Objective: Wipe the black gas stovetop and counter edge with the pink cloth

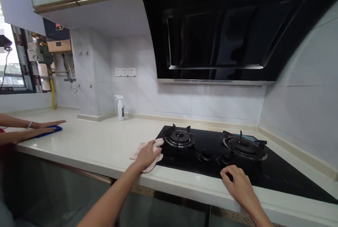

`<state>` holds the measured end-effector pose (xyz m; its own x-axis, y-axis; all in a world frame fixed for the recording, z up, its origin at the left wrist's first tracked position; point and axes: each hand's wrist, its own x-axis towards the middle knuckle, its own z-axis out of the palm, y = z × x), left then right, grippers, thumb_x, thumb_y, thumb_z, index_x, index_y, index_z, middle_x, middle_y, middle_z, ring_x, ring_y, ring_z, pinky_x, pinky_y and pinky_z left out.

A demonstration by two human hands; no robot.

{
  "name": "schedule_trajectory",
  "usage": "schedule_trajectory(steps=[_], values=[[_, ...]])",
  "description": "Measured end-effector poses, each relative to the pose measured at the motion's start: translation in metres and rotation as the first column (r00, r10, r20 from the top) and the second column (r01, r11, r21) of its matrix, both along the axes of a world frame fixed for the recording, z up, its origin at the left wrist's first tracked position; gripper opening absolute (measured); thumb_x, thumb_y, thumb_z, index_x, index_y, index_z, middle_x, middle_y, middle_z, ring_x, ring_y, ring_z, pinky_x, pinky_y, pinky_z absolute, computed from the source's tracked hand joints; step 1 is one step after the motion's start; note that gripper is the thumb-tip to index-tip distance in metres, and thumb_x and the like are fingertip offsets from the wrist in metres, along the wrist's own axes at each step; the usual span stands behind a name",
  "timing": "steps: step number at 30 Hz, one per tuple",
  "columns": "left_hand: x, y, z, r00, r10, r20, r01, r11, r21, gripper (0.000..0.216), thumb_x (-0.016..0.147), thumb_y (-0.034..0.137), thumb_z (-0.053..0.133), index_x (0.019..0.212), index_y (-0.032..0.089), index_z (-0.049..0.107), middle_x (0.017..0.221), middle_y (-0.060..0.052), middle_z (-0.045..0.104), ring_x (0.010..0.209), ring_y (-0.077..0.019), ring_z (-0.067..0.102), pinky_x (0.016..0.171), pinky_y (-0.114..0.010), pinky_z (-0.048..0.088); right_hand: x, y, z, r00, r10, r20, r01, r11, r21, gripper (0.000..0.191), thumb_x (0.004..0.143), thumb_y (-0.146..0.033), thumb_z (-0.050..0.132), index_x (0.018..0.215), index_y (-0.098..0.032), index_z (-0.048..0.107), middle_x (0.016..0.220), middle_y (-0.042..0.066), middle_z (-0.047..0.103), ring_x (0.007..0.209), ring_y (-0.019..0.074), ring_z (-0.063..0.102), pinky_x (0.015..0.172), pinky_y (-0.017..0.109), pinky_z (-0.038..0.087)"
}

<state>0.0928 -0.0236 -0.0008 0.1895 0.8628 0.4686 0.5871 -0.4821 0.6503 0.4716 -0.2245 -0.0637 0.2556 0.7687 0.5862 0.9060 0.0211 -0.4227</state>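
My left hand (147, 155) is closed over a pale pink cloth (150, 165), which lies on the white countertop (105, 142) against the left edge of the black gas stove (182, 158). Part of the cloth spreads out beyond my fingers. Loosely curled, my right hand (239, 184) rests at the stove's front edge, thumb and fingertips together, with nothing visible in it. Just beyond it are two stove knobs (205, 155). Two burners, a left one (180, 137) and a right one (244, 145), carry black pan supports.
A white spray bottle (120, 109) stands near the back wall. At the far left, another person's hands (43, 128) press a blue cloth (50, 131) on the counter. A black range hood (215, 40) overhangs the stove. A wall pillar (91, 75) juts onto the counter.
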Motion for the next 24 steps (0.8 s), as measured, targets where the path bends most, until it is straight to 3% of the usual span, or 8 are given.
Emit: schedule_trajectory(steps=[5, 9, 14, 20, 24], values=[[-0.026, 0.011, 0.03, 0.989, -0.133, -0.064, 0.127, 0.989, -0.079, 0.049, 0.061, 0.057, 0.078, 0.102, 0.03, 0.076, 0.124, -0.008, 0.076, 0.116, -0.0342, 0.071, 0.1, -0.043, 0.055, -0.003, -0.002, 0.001, 1.0, 0.009, 0.01, -0.009, 1.0, -0.015, 0.038, 0.096, -0.053, 0.04, 0.09, -0.027, 0.068, 0.106, 0.007, 0.069, 0.1, 0.0299, 0.06, 0.086, 0.046, 0.044], [-0.027, 0.009, 0.03, 0.957, -0.15, -0.248, 0.133, 0.988, -0.083, 0.06, 0.061, 0.056, 0.078, 0.116, 0.031, 0.075, 0.139, -0.008, 0.068, 0.132, -0.0338, 0.062, 0.113, -0.045, 0.046, -0.001, -0.002, -0.002, 1.0, 0.016, 0.012, -0.015, 1.0, -0.011, 0.037, 0.096, -0.054, 0.041, 0.091, -0.028, 0.067, 0.106, 0.006, 0.069, 0.099, 0.0298, 0.059, 0.084, 0.044, 0.043], [0.009, 0.019, 0.01, 0.904, -0.03, -0.426, -0.002, 0.997, -0.075, 0.062, 0.085, 0.062, 0.057, 0.141, 0.034, 0.06, 0.164, -0.005, 0.043, 0.153, -0.0319, 0.036, 0.124, -0.058, 0.025, 0.003, -0.002, -0.003, 1.0, 0.003, 0.009, -0.003, 1.0, -0.03, 0.034, 0.095, -0.053, 0.044, 0.094, -0.028, 0.067, 0.106, 0.005, 0.068, 0.1, 0.03, 0.058, 0.085, 0.044, 0.042], [0.059, 0.072, 0.013, 0.842, 0.177, -0.51, -0.266, 0.958, -0.107, 0.075, 0.094, 0.065, 0.039, 0.157, 0.025, 0.039, 0.174, -0.014, 0.015, 0.159, -0.0413, 0.01, 0.121, -0.07, 0.017, 0.003, -0.004, 0.0, 1.0, 0.004, 0.006, -0.004, 0.999, -0.047, 0.032, 0.096, -0.051, 0.045, 0.095, -0.027, 0.067, 0.108, 0.005, 0.068, 0.101, 0.0283, 0.058, 0.085, 0.043, 0.041], [0.074, 0.092, 0.018, 0.81, 0.259, -0.526, -0.364, 0.926, -0.105, 0.079, 0.094, 0.065, 0.036, 0.156, 0.018, 0.04, 0.169, -0.023, 0.024, 0.154, -0.048, 0.023, 0.117, -0.069, 0.023, 0.0, -0.005, 0.001, 1.0, -0.018, 0.026, 0.019, 0.999, -0.03, 0.032, 0.097, -0.05, 0.045, 0.097, -0.027, 0.066, 0.108, 0.005, 0.067, 0.1, 0.0277, 0.057, 0.085, 0.043, 0.04]])
